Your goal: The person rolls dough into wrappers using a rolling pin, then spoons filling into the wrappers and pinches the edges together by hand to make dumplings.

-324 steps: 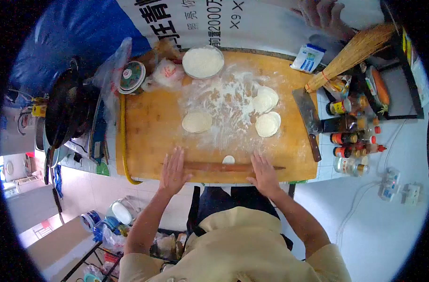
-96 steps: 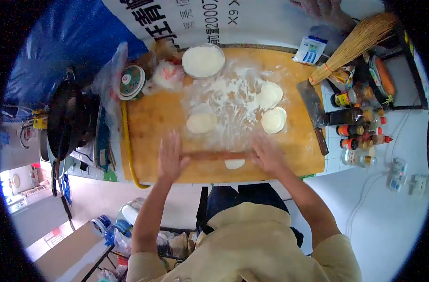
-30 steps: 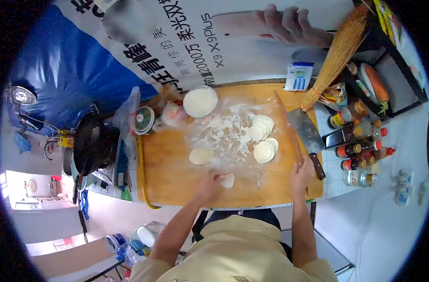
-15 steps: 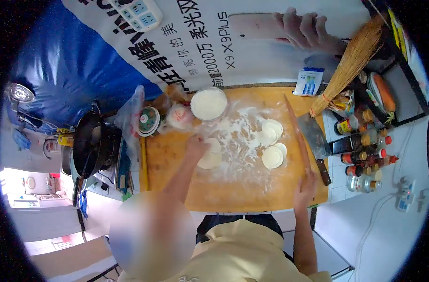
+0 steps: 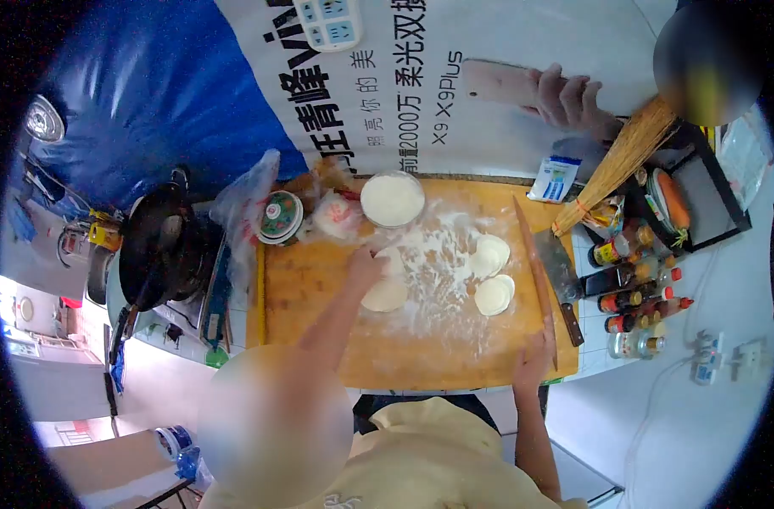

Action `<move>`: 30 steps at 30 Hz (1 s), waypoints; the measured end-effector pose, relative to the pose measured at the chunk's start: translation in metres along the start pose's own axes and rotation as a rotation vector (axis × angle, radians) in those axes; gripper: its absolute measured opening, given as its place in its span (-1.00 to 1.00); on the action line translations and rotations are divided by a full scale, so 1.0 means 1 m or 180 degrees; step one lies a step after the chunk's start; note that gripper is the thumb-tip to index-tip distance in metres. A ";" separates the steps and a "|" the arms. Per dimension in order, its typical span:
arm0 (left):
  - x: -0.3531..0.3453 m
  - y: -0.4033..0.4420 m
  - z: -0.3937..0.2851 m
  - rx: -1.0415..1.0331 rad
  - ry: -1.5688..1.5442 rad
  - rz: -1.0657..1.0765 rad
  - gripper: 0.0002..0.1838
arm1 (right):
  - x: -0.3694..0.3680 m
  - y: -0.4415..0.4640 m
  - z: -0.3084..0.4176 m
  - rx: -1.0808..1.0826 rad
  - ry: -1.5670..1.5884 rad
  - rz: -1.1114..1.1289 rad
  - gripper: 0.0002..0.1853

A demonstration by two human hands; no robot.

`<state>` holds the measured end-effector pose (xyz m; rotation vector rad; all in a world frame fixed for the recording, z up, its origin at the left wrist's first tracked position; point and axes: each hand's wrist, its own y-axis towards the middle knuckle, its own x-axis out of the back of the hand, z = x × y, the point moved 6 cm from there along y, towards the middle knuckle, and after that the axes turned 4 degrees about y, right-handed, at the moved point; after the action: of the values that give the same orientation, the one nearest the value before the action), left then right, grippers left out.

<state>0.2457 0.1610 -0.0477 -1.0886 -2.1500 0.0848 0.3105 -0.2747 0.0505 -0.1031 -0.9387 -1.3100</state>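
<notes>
Dough rounds (image 5: 385, 297) lie rolled below the bowl (image 5: 393, 226). Left hand (image 5: 365, 268) touches one, right hand (image 5: 533, 357) the rolling pin (image 5: 536, 276); finger grips, remaining work unclear.

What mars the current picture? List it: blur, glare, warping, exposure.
Head view: fisheye look with dark rounded corners; head view: round blurs hide part of the left arm and sit by the top of the broom; head view: glare streaks the creased blue sheet, and the far-left opening washes out; head view: the pale dough round at the left hand contrasts little with the flour.
</notes>
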 end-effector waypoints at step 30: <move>0.004 -0.057 -0.026 -0.0528 0.1781 0.0168 -0.14 | -0.007 -0.049 0.036 -0.0033 -0.0544 0.1188 -0.76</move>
<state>0.2217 0.1210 -0.0061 -1.1039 -1.6442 -0.3419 0.2497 -0.2647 0.0485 -0.3851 -1.0016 -0.9704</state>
